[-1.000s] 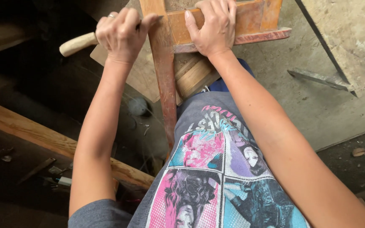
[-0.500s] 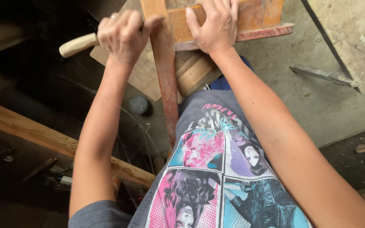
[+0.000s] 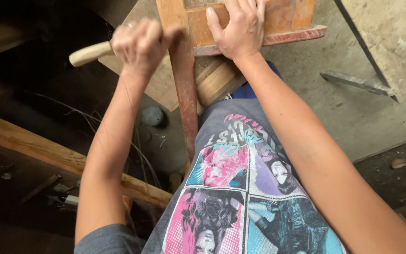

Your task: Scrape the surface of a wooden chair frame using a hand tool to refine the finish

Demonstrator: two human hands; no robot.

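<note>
The left hand (image 3: 142, 44) has tilted a little since a moment ago, its grip clenched on a pale wooden handle (image 3: 90, 53) that juts out to its left. The right hand (image 3: 240, 28) stays pressed flat on the reddish wooden frame (image 3: 287, 21), just right of the left grip. The work carries on steadily. No containers are in view.

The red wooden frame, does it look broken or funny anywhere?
Nothing looks broken. The red wooden frame has worn, patchy paint showing bare wood. The left hand grips a pale wooden handle; the right hand presses on the frame's top.
</note>
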